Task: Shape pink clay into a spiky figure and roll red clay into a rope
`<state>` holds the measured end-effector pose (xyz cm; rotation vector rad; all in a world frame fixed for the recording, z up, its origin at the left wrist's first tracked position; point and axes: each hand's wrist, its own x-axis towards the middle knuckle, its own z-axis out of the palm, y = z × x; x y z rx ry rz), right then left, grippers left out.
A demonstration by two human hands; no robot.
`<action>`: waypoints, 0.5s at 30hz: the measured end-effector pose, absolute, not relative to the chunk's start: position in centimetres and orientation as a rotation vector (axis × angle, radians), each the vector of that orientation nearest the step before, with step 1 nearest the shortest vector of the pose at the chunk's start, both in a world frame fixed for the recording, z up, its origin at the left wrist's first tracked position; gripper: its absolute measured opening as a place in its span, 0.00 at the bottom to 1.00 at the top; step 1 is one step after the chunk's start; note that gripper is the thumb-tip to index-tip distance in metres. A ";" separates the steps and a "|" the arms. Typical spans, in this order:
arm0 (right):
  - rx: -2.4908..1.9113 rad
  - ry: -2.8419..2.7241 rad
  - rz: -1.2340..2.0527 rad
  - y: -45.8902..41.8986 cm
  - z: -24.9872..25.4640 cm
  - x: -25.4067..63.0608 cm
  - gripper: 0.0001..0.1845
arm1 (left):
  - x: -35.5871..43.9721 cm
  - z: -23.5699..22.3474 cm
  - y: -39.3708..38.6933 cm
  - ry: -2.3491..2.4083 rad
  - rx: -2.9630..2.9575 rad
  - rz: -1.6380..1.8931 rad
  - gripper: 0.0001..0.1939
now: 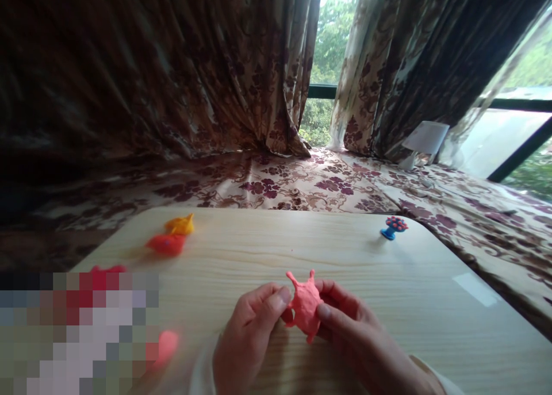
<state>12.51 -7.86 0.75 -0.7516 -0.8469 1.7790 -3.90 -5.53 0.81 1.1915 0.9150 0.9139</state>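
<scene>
Several flower-patterned curtains (181, 73) hang at the back, and below them a floral cloth (293, 179) in cream and purple spreads toward the wooden table (284, 237), whose surface is pale with rounded far corners. On this cloth, at right, a white lamp (426, 137) stands near the window. At the near side of the table are the two hands: the left hand (252, 326) pinches the left edge of a pink clay figure (306, 306) between thumb and fingers, and the right hand (357, 326) grips its right edge, the thumb in front, the fingers behind. So the figure is between both hands, its two knobbed stalks pointing away from the person. At far left, a red clay piece (168, 245) lies just beside a yellow clay piece (180, 225); they are blurred, so their shapes are perhaps not exact. At far right stands a smaller blue clay piece (393, 228), topped with reddish balls.
</scene>
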 end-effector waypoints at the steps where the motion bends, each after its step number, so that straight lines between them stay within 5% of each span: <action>1: -0.753 -0.849 1.775 -7.9 0.7 12.5 0.07 | -3.9 0.8 -5.5 0.904 1.161 0.912 0.15; 15: -0.865 -0.873 1.711 -7.7 0.2 12.4 0.12 | -3.9 0.3 -5.5 0.875 0.982 0.910 0.13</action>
